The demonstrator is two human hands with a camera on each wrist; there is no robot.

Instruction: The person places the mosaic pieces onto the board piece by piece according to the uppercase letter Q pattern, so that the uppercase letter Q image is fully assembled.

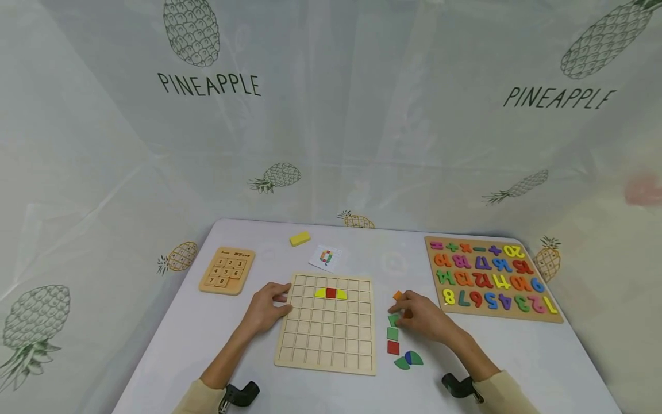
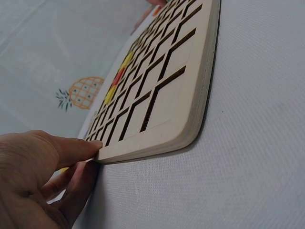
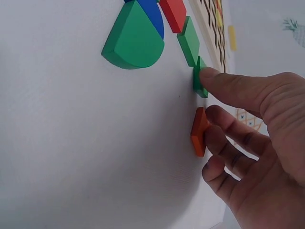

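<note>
A square wooden grid board (image 1: 324,369) lies on the table. In its upper part a red square (image 1: 331,293) sits between two yellow curved pieces (image 1: 320,292). My left hand (image 1: 266,309) touches the board's left edge, a digit resting on the rim (image 2: 162,136) in the left wrist view. Right of the board, my right hand (image 1: 424,316) has its thumb on a green square tile (image 3: 202,85). Its bent fingertips touch or nearly touch an orange tile (image 3: 198,131), without visibly pinching it. Another green tile (image 1: 392,333) and a red tile (image 1: 393,348) lie nearer me.
Green and blue rounded pieces (image 1: 415,357) lie beside the board's lower right. Behind the board are a pattern card (image 1: 326,257) and a yellow block (image 1: 300,238). A number puzzle (image 1: 227,270) lies left; a colourful numeral board (image 1: 496,279) lies right.
</note>
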